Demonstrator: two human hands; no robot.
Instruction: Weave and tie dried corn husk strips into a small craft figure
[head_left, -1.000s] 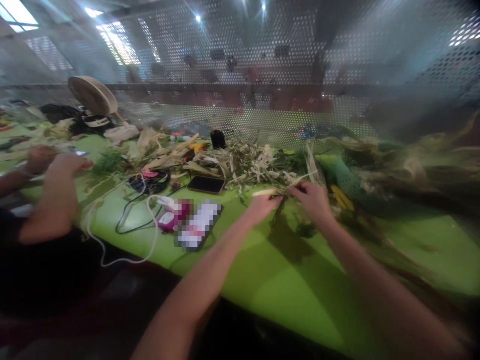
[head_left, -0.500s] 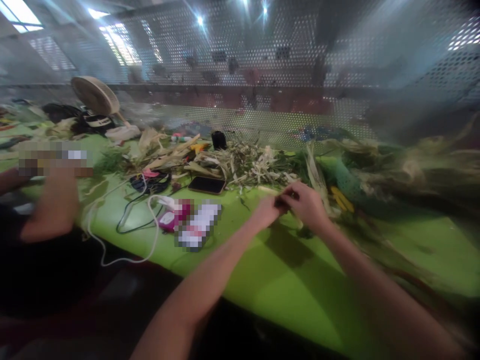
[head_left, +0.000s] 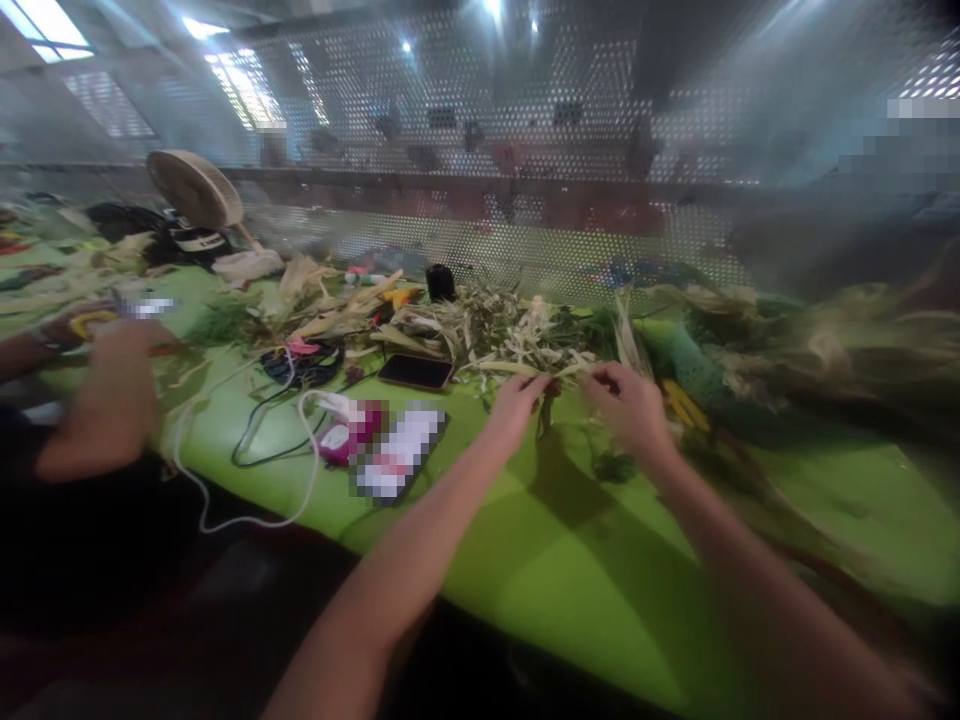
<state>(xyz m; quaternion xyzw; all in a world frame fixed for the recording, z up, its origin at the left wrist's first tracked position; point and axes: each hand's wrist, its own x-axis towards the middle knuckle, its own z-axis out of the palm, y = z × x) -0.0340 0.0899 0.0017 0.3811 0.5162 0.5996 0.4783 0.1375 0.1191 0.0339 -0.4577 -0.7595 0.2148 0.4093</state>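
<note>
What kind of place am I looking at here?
Probably a shared craft workshop in a large hall. A long green table is strewn with dried leaves, another person works alongside, and a perforated screen backs the table. Both hands work a leaf strip.

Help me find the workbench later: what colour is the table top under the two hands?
Bright lime green table top, clearest in the head view.

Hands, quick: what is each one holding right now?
Left hand: pinching a pale dried leaf strip.
Right hand: fingers curled at the strip's other end; grip unclear.
</note>
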